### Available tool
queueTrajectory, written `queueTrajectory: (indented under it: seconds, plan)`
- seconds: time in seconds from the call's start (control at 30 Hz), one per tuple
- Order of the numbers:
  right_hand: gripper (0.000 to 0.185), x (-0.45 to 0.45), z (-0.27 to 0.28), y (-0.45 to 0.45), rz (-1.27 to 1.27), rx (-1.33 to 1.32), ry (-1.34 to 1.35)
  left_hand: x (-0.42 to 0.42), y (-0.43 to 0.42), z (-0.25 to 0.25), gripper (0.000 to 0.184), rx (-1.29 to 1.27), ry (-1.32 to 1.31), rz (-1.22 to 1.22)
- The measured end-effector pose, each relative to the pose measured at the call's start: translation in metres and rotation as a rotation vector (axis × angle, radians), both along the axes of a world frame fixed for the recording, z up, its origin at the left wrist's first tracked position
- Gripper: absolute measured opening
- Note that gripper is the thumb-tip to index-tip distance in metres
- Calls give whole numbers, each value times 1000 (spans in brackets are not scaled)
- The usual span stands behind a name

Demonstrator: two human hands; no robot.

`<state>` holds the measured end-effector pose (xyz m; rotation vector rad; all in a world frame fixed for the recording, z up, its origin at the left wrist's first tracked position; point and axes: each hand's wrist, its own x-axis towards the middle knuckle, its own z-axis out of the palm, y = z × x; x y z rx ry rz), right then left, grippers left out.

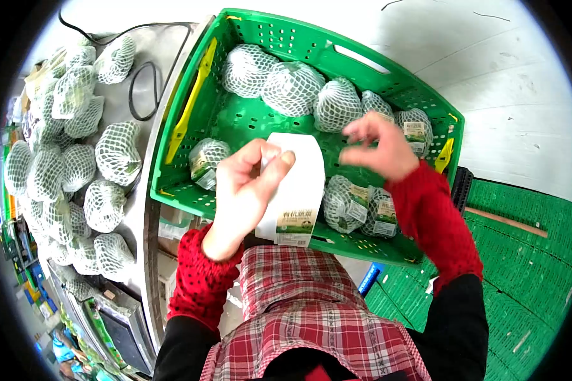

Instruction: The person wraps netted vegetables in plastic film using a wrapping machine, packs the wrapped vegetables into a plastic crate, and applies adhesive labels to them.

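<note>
My left hand pinches a white strip of label backing, with a printed green and beige label at its lower end. My right hand is over the right side of a green plastic crate, fingers curved and apart, with nothing visible between them. Below it lies a labelled piece of produce in a white foam net. More netted pieces line the crate's far wall, such as one bare of labels. Near the crate's front are labelled ones, including a netted piece.
Left of the crate, a metal table carries a heap of netted produce and a black cable. A scale-like device with a dark panel stands at its near end. Green slatted flooring and a wooden stick lie at right.
</note>
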<state>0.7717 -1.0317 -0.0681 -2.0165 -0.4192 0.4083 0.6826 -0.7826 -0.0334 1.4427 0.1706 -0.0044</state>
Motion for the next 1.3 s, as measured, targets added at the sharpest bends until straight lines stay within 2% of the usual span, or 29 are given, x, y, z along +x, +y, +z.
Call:
queueTrajectory:
  seconds: [0.03,0.1,0.13,0.2,0.23,0.27,0.33,0.37,0.4,0.47,0.5,0.53,0.6,0.63,0.7,0.77,0.8,0.83,0.87,0.9,0.93,1.0,1.03,1.07,1.13,1.17,1.2,1.3]
  plan:
    - [43,-23,14,21,64,209,1,4,0,-2,10,6,-1,1]
    - [33,-57,24,46,99,267,156,7,-1,-10,9,-157,77,1]
    - [29,-65,18,53,81,261,240,5,1,-12,9,-148,76,-1]
    - [22,-56,13,55,-105,538,376,-2,4,-21,12,-22,89,-61]
    - [19,-46,18,52,-144,517,279,-7,7,-27,16,215,-140,-164]
    - [15,-41,19,48,-168,584,381,-16,4,-29,17,346,-195,-224]
    - [16,-43,22,45,-76,495,468,-28,-6,-36,17,370,-134,-128]
    - [23,-47,24,44,-38,417,512,-30,-6,-39,19,406,-156,-93]
    - [25,-55,18,47,-32,480,485,-27,-5,-35,19,401,-159,-95]
    - [24,-59,18,40,118,304,223,-21,-1,-23,22,697,-381,-168]
    - [23,-61,20,38,139,150,65,-21,0,-26,22,691,-416,-234]
    - [25,-65,18,38,130,103,-163,-24,-2,-31,17,577,-399,-276]
    - [24,-71,24,34,137,40,-246,-34,-5,-29,14,393,-220,-341]
    - [21,-74,25,33,121,40,-363,-40,-7,-30,14,387,-227,-345]
    - [19,-77,31,26,114,51,-430,-55,-11,-34,13,413,-53,-183]
    - [12,-61,46,13,136,42,-597,-72,-22,-21,18,526,-71,-284]
    - [6,-46,53,1,-66,102,-276,-89,-27,-23,18,549,-84,-325]
    - [7,-28,53,-8,-155,107,-209,-99,-31,-19,18,496,-64,-353]
    - [10,-9,30,-22,-273,131,-154,-106,-32,-15,17,443,-50,-379]
    - [17,12,9,-37,-292,107,-11,-111,-24,-7,14,493,27,-508]
    - [24,26,-16,-45,-248,-16,-13,-108,-23,1,14,492,22,-509]
    - [36,47,-86,-46,-143,-29,41,-106,-22,16,17,277,2,-481]
    - [43,50,-98,-38,-145,-317,-130,-100,-15,19,27,363,-82,-570]
    - [49,54,-104,-28,-149,-601,-303,-97,-15,17,27,372,-84,-568]
    - [62,57,-96,-12,-149,-838,-385,-94,-14,13,30,416,-81,-403]
    - [69,54,-83,-6,-227,-947,-323,-92,-9,11,28,462,-30,-397]
    - [69,52,-78,-7,-277,-992,-362,-90,-9,7,24,415,-43,-325]
    - [62,47,-95,-5,-81,-755,-522,-84,-6,-5,23,397,-48,-287]
